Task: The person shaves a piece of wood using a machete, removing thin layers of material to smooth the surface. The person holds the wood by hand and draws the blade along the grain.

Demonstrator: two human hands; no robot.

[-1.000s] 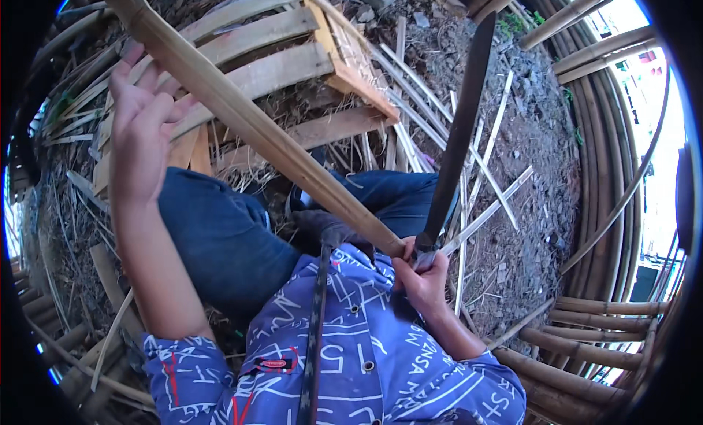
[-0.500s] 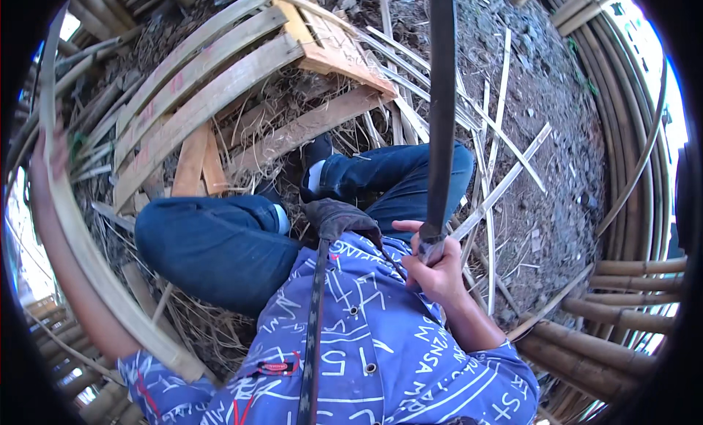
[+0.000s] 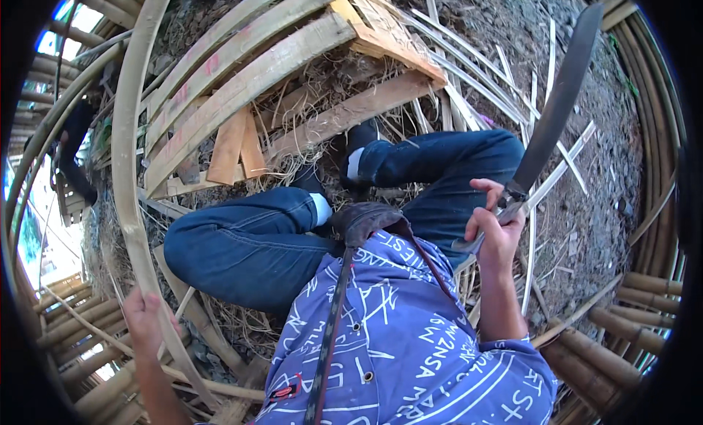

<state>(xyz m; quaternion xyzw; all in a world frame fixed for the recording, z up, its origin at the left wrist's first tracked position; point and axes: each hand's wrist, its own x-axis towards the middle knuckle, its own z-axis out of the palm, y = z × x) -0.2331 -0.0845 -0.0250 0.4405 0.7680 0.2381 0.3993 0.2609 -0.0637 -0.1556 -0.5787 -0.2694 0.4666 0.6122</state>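
Observation:
On the left, my left hand (image 3: 146,324) is closed round the lower part of a long split bamboo strip (image 3: 126,157). The strip stands nearly upright and bows past my knee toward the top of the view. In my right hand (image 3: 496,231) is a machete (image 3: 560,91), held by its handle above my right thigh. Its dark blade points up and to the right, apart from the bamboo strip. Some fingers of that hand look loose around the handle.
A slatted wooden crate (image 3: 242,88) lies beyond my crossed legs. Thin split bamboo strips (image 3: 564,168) are scattered on the dirt at right. Stacked bamboo poles (image 3: 659,161) line the right rim, with more poles (image 3: 80,330) at the left. A dark-clothed leg (image 3: 72,150) shows far left.
My left hand has slid down the strip toward its near end, and the strip has swung inward. The machete has tilted from upright toward the right, and my right hand has shifted rightward.

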